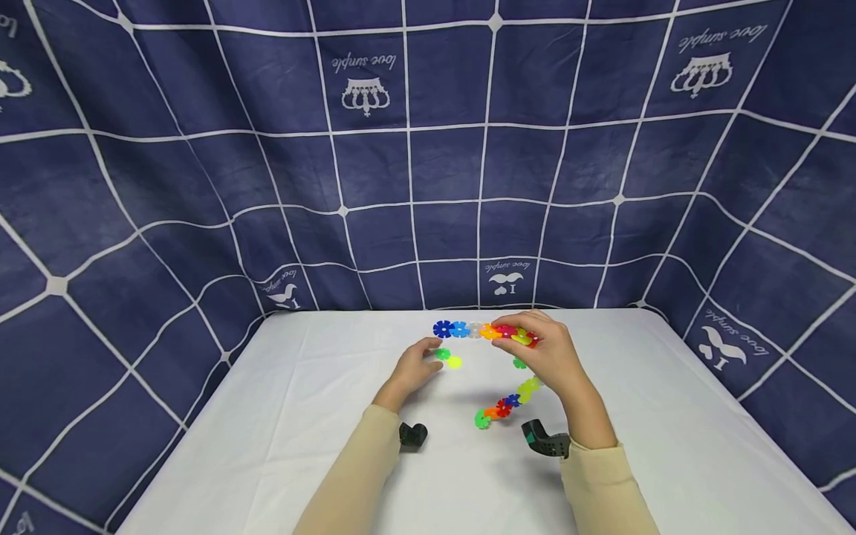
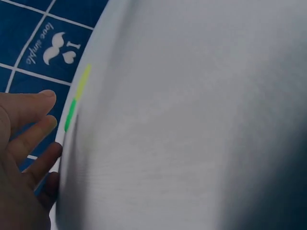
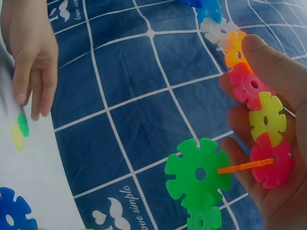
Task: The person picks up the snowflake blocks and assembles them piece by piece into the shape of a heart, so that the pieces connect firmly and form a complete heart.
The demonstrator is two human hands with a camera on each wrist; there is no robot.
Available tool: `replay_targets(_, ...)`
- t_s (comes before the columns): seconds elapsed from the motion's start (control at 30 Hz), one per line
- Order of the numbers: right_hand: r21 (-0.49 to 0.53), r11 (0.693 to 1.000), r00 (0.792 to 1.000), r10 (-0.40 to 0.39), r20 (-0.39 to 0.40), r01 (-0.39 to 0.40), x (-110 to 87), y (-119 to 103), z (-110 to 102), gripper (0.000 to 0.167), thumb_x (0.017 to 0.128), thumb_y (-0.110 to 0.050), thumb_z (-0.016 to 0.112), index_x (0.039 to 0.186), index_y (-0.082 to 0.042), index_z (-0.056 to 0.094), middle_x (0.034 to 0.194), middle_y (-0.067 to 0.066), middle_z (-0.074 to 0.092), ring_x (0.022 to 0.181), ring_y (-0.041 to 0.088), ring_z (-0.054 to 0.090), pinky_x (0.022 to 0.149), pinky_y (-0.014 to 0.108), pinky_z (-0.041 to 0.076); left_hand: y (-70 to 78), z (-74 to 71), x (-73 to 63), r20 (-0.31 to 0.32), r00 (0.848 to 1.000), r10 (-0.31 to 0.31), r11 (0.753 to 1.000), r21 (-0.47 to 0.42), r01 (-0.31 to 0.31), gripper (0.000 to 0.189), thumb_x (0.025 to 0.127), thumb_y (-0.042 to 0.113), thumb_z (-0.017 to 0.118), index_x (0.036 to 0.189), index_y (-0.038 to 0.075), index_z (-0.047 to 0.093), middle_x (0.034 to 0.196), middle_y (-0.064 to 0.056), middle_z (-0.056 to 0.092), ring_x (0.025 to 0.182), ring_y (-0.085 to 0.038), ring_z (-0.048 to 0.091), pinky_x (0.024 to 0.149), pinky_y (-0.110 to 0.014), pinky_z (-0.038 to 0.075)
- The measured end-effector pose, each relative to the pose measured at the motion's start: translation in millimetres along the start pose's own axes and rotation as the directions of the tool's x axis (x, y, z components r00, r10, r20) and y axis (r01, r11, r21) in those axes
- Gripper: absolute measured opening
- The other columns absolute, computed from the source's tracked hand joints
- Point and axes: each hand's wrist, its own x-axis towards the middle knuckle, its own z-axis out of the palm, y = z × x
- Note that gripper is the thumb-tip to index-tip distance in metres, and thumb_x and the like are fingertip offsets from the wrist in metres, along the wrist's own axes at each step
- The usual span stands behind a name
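My right hand [image 1: 518, 332] holds up a chain of coloured snowflake discs [image 1: 468, 329] above the far side of the white table [image 1: 301, 446]. One stretch runs left to a blue disc [image 1: 442, 328]. Another stretch hangs down to a green disc [image 1: 482, 420] near the table. Up close, thumb and fingers [image 3: 268, 57] pinch the pink, yellow and red discs, with a large green disc [image 3: 197, 172] below. My left hand [image 1: 431, 353] reaches with straight fingers to a loose green disc [image 1: 443, 354] and a yellow disc [image 1: 455, 362] lying on the table, fingertips right at the green one [image 3: 22, 124].
A blue checked cloth [image 1: 428, 163] hangs behind and at both sides of the table. Black wrist cameras [image 1: 412, 435] sit under both forearms. The left wrist view is blurred, with my left hand [image 2: 45, 122] beside the two loose discs seen edge-on [image 2: 72, 112].
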Motion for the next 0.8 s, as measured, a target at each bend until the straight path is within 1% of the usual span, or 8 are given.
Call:
replay_targets(0.13, 0.001, 1.0, 1.0, -0.009, -0.001, 0.009, -0.2, 0, 0, 0.029, 0.078, -0.015, 0.086, 0.106, -0.016, 0.077, 0.101, -0.002, 0.075, 0.095, 0.011, 0.062, 0.074, 0.017, 0.056, -3.7, 4.5, 5.1, -0.002, 0.999, -0.054, 0.996, 0.07, 0.054, 0.049, 0.091, 0.011, 0.069, 0.138, 0.021, 0.059, 0.141, -0.007, 0.061, 0.132, -0.032, 0.052, 0.113, -0.057, 0.035)
replay_targets(0.23, 0.004, 1.0, 1.0, -0.016, -0.002, 0.016, -0.2, 0, 1, 0.029, 0.078, -0.015, 0.086, 0.105, -0.016, 0.077, 0.1, -0.002, 0.075, 0.094, 0.01, 0.062, 0.073, 0.017, 0.055, -3.9, 6.6, 8.6, -0.011, 0.997, -0.071, 0.991, 0.109, 0.072, 0.048, 0.092, 0.011, 0.069, 0.137, 0.023, 0.059, 0.139, -0.003, 0.063, 0.13, -0.031, 0.051, 0.111, -0.056, 0.032)
replay_targets(0.33, 0.007, 1.0, 1.0, -0.017, -0.003, 0.017, -0.2, 0, 1, 0.028, 0.078, -0.014, 0.086, 0.105, -0.016, 0.077, 0.099, -0.002, 0.075, 0.094, 0.01, 0.062, 0.073, 0.016, 0.055, -2.9, 7.1, 10.1, -0.03, 0.997, -0.071, 0.989, 0.127, 0.074, 0.048, 0.09, 0.008, 0.07, 0.134, 0.022, 0.062, 0.136, -0.001, 0.066, 0.129, -0.032, 0.051, 0.108, -0.055, 0.032)
replay_targets(0.43, 0.007, 1.0, 1.0, -0.021, -0.005, 0.021, 0.3, 0, 2, 0.028, 0.078, -0.015, 0.086, 0.105, -0.016, 0.077, 0.099, -0.002, 0.075, 0.094, 0.01, 0.062, 0.073, 0.015, 0.055, -1.5, 6.8, 9.2, -0.048, 0.997, -0.067, 0.99, 0.124, 0.072, 0.046, 0.087, 0.005, 0.072, 0.129, 0.021, 0.065, 0.13, 0.0, 0.069, 0.127, -0.032, 0.052, 0.105, -0.055, 0.032)
replay_targets(0.53, 0.003, 1.0, 1.0, -0.027, -0.002, 0.027, 0.6, 0, 2, 0.028, 0.078, -0.015, 0.086, 0.105, -0.016, 0.077, 0.099, -0.002, 0.075, 0.093, 0.01, 0.062, 0.072, 0.016, 0.055, -1.0, 7.5, 8.3, -0.065, 0.997, -0.049, 0.991, 0.121, 0.057, 0.044, 0.084, 0.006, 0.076, 0.125, 0.021, 0.068, 0.123, 0.0, 0.072, 0.125, -0.032, 0.054, 0.102, -0.055, 0.033)
replay_targets(0.6, 0.002, 0.999, 0.999, -0.032, 0.002, 0.032, 0.6, 0, 2, 0.028, 0.078, -0.015, 0.086, 0.105, -0.016, 0.077, 0.098, -0.002, 0.075, 0.093, 0.01, 0.061, 0.072, 0.016, 0.054, -0.6, 8.5, 7.9, -0.073, 0.996, -0.046, 0.992, 0.114, 0.054, 0.043, 0.082, 0.007, 0.078, 0.122, 0.021, 0.069, 0.12, 0.0, 0.074, 0.124, -0.032, 0.055, 0.103, -0.055, 0.032)
replay_targets(0.8, 0.0, 0.999, 0.999, -0.038, 0.004, 0.038, 0.0, 1, 3, 0.027, 0.078, -0.015, 0.086, 0.104, -0.016, 0.078, 0.097, -0.002, 0.076, 0.092, 0.01, 0.061, 0.073, 0.016, 0.054, 2.0, 11.0, 8.1, -0.07, 0.996, -0.064, 0.987, 0.145, 0.073, 0.039, 0.081, 0.009, 0.079, 0.117, 0.022, 0.072, 0.113, 0.001, 0.075, 0.119, -0.03, 0.055, 0.102, -0.054, 0.033)
